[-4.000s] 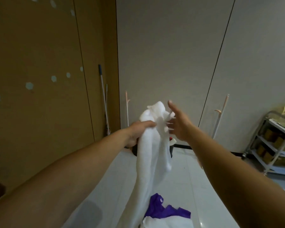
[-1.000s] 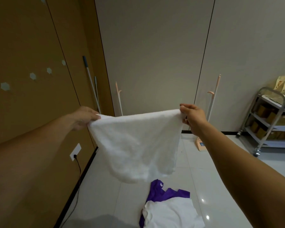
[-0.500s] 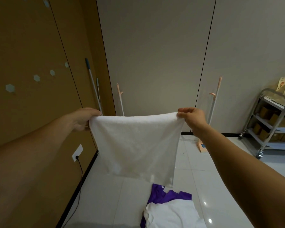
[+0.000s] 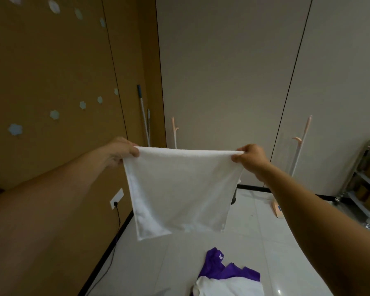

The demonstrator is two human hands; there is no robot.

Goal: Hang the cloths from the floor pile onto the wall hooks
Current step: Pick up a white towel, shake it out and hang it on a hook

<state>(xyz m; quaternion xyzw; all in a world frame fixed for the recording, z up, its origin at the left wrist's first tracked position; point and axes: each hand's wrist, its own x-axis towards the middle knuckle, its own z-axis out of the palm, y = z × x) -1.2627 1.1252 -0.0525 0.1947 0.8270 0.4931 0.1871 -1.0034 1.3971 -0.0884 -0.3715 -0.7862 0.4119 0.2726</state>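
I have the white towel (image 4: 181,189) stretched out in front of me at about chest height, my left hand (image 4: 121,150) pinched closed on its top left corner and my right hand (image 4: 249,155) pinched closed on the top right, so the top edge runs taut between them and the rest hangs free above the floor (image 4: 265,242). The wall hooks (image 4: 54,114) are the pale studs on the brown panel to my left, well apart from the towel, so I would have to turn and carry it over. The hooks look small and flat, and a thick folded edge may slide straight off one if I only drape it; I think I need to catch a corner or a bunched bit of cloth over the stud. Letting one corner go to do that will make the towel swing and sag, and it could drop onto the purple cloth (image 4: 224,268) and the white cloth (image 4: 229,287) on the floor below. The power cord (image 4: 115,223) along the skirting is also near my path.
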